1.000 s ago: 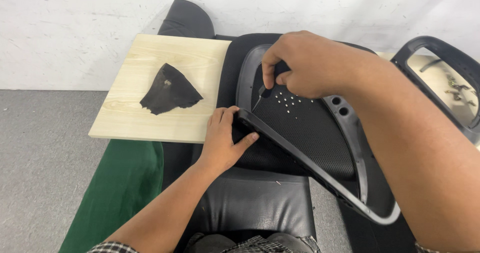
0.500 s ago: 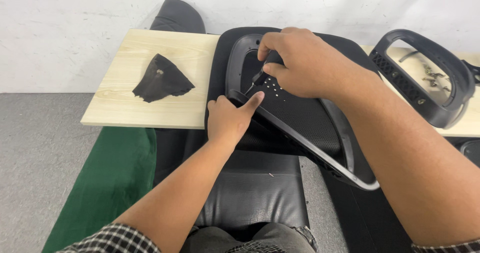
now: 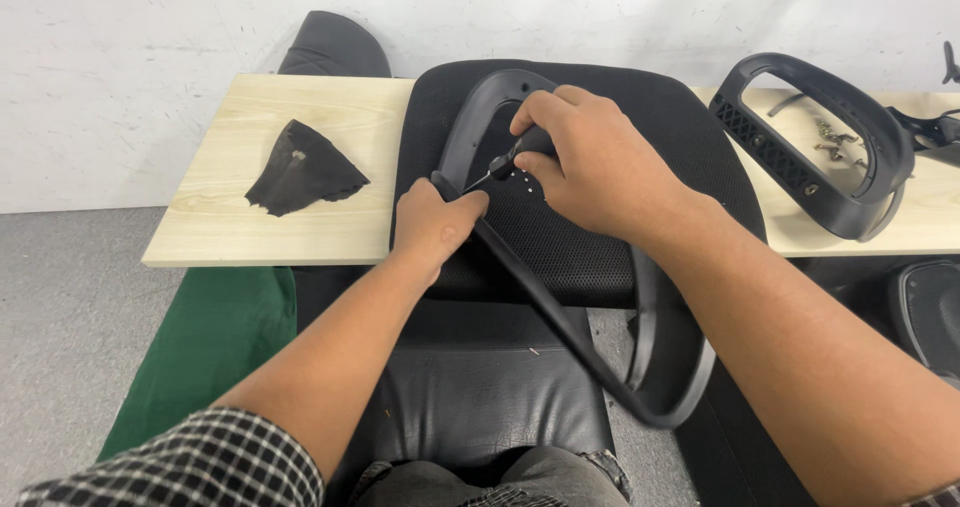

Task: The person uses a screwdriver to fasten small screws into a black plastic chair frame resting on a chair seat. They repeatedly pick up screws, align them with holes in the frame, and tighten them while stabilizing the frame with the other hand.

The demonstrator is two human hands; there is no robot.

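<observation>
The right hand (image 3: 590, 167) is closed around a small black screwdriver (image 3: 510, 163), fingers curled over its handle, with the thin metal tip pointing down and left toward the inner edge of a black plastic armrest frame (image 3: 480, 117). The left hand (image 3: 437, 225) is clamped on that frame's lower rail just beside the tip, thumb on top and fingers wrapped under. The armrest frame is a long loop that arches up by the hands and runs down toward the person's lap, ending in a rounded bend (image 3: 665, 397). It lies across a black mesh seat cushion (image 3: 600, 257), which rests partly on a pale wooden counter (image 3: 240, 237) and shows a few small light dots near the screwdriver tip. Below the cushion sits a black padded leather seat (image 3: 470, 387). On the counter to the left lies a crumpled scrap of black fabric (image 3: 300, 167), well apart from the hands. To the right on the counter stands a second black armrest frame (image 3: 810, 137), with a small scatter of screws (image 3: 830, 137) inside its loop. A green cloth (image 3: 200, 337) hangs below the counter's left part over a grey floor (image 3: 60, 347).
</observation>
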